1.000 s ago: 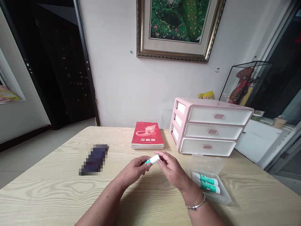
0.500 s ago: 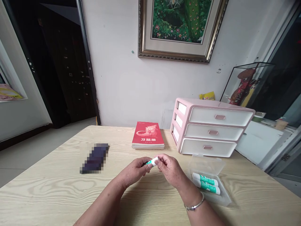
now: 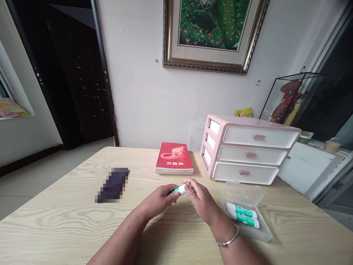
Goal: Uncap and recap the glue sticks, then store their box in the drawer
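Observation:
A small white and green glue stick [image 3: 179, 190] is held between both hands just above the wooden table [image 3: 63, 224]. My left hand [image 3: 158, 200] is closed round its green body. My right hand [image 3: 200, 198] pinches its white cap end with fingertips; a silver bangle sits on that wrist. To the right of my right hand lies an open clear plastic case [image 3: 248, 211] with two more green and white glue sticks [image 3: 242, 217] lying in it.
A red book [image 3: 174, 159] lies near the table's far edge. A pink three-drawer organiser [image 3: 248, 154] stands at the right, drawers shut. A dark blurred flat object [image 3: 112, 184] lies to the left. A framed picture hangs on the wall.
Both hands stay on the glue stick at the same place; my right fingers have shifted slightly on the cap. The view has drifted a little.

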Motion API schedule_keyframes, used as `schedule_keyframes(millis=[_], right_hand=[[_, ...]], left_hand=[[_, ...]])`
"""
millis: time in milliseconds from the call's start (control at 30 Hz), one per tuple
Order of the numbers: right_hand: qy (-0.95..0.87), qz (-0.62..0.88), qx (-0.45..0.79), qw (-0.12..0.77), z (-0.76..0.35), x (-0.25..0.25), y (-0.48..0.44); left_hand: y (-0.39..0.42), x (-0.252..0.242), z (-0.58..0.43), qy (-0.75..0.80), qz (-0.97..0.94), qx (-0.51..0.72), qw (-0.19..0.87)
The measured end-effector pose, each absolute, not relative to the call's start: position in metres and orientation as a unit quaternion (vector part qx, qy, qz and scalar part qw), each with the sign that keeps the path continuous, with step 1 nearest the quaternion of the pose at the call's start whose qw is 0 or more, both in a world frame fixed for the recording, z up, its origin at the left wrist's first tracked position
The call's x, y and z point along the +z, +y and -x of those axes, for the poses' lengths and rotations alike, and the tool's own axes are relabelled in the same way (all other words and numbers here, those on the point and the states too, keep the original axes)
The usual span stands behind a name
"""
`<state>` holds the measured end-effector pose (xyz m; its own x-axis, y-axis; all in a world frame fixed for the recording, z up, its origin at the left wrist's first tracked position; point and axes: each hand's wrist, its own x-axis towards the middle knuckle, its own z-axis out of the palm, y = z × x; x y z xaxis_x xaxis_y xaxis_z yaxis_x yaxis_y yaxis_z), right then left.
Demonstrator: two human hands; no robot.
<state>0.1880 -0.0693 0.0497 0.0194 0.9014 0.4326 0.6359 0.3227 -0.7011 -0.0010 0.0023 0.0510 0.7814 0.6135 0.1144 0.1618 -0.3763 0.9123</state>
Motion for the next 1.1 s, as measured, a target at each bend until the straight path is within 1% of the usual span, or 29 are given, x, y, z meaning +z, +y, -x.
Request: schedule_keyframes(millis=[67, 133, 300, 367, 467, 567, 667, 733, 933, 1033, 1100], right_hand=[[-0.68, 0.523, 0.202, 0.472, -0.188, 0.048, -0.068], [-0.673, 0.512, 0.229, 0.482, -0.187, 0.045, -0.066], [-0.647, 0.562, 0.203, 0.473, -0.186, 0.04, -0.061], [-0.632, 0.572, 0.212, 0.478, -0.186, 0.039, -0.06], [-0.616, 0.559, 0.247, 0.496, -0.184, 0.041, -0.061], [-0.632, 0.509, 0.272, 0.517, -0.183, 0.044, -0.064], [-0.656, 0.472, 0.284, 0.517, -0.183, 0.045, -0.066], [-0.648, 0.483, 0.292, 0.511, -0.184, 0.043, -0.065], [-0.571, 0.556, 0.323, 0.51, -0.183, 0.037, -0.057], [-0.557, 0.582, 0.299, 0.511, -0.181, 0.038, -0.055], [-0.559, 0.591, 0.274, 0.513, -0.179, 0.038, -0.056]], left_hand=[[0.003, 0.052, 0.003, 0.244, -0.793, 0.231, 0.509], [0.003, 0.053, 0.003, 0.243, -0.795, 0.231, 0.506], [-0.001, 0.054, -0.003, 0.244, -0.824, 0.242, 0.45], [-0.002, 0.055, -0.005, 0.246, -0.828, 0.248, 0.44], [-0.004, 0.056, -0.004, 0.247, -0.813, 0.24, 0.47], [-0.003, 0.057, 0.001, 0.243, -0.785, 0.235, 0.519], [0.0, 0.058, 0.004, 0.24, -0.777, 0.232, 0.534], [0.001, 0.057, 0.004, 0.24, -0.79, 0.235, 0.513], [0.0, 0.048, -0.005, 0.257, -0.84, 0.28, 0.388], [-0.001, 0.045, -0.008, 0.267, -0.848, 0.29, 0.354], [-0.002, 0.045, -0.008, 0.268, -0.847, 0.298, 0.349]])
